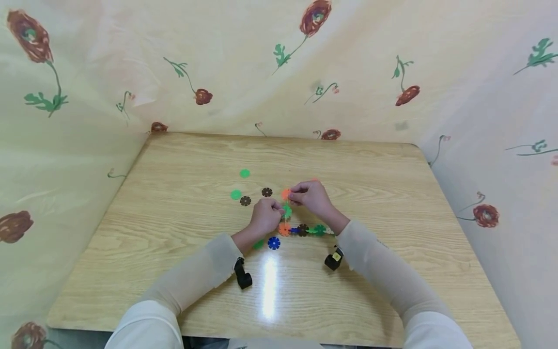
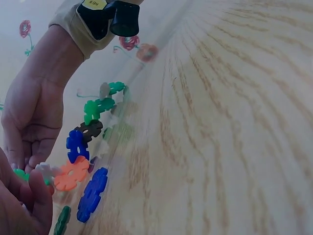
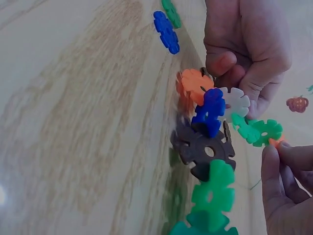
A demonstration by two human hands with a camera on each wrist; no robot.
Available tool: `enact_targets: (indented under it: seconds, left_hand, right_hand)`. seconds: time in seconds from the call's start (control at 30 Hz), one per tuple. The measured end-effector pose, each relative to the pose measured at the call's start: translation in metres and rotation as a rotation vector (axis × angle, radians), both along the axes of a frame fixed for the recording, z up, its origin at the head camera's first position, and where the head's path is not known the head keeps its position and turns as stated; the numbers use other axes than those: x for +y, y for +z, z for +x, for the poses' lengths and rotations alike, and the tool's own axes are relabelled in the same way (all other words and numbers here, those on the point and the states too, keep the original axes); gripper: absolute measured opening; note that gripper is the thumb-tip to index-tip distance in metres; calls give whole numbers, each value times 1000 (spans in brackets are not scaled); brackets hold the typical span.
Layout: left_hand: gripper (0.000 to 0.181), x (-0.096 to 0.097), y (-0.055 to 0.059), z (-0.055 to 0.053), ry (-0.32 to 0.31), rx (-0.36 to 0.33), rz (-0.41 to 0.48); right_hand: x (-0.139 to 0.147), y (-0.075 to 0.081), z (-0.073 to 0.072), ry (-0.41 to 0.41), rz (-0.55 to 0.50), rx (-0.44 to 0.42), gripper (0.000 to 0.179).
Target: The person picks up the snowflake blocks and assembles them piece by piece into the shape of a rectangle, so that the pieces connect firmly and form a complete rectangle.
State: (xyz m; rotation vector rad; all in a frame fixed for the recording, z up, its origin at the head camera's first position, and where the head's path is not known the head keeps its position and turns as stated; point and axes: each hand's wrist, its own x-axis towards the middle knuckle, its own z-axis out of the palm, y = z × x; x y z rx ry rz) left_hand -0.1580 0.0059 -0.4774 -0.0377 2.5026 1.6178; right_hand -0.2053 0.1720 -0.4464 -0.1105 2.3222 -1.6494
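Our right hand pinches an orange, flower-notched plastic disc at the far end of a multicoloured chain of interlocked plastic discs; our left hand, fingers curled, seems to pinch the chain beside its white notched disc. The chain's near row rests on our pale wood-grained tabletop.

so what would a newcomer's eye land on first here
Probably the L-shaped chain of bright notched discs near the middle of the table. At its far end the right grip pinches an orange disc, with the left grip closer in. Then the big red-brown flowers on the pale wall covering behind.
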Motion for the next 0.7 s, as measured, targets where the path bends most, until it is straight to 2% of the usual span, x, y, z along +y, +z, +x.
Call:
enact_targets:
  seconds: [0.1,0.2,0.33,0.43,0.53,0.7]
  left_hand:
    - [8,0,-1,1,-3,-8,18]
    - [8,0,0,1,0,-7,14]
    - [8,-2,1,1,-5,3,-16]
    - [9,-4,2,0,-26,8,-37]
    - [10,-5,3,-2,-57,-9,-65]
    - [13,-7,3,-3,-129,3,-165]
  right_hand:
    - [4,2,-1,44,27,-16,19]
    - [14,11,-6,135,113,-30,25]
    - [38,29,-23,237,316,-18,33]
    - [58,35,-41,247,483,30,35]
    - [75,27,-57,250,603,64,36]
    - [84,2,-74,334,702,135,42]
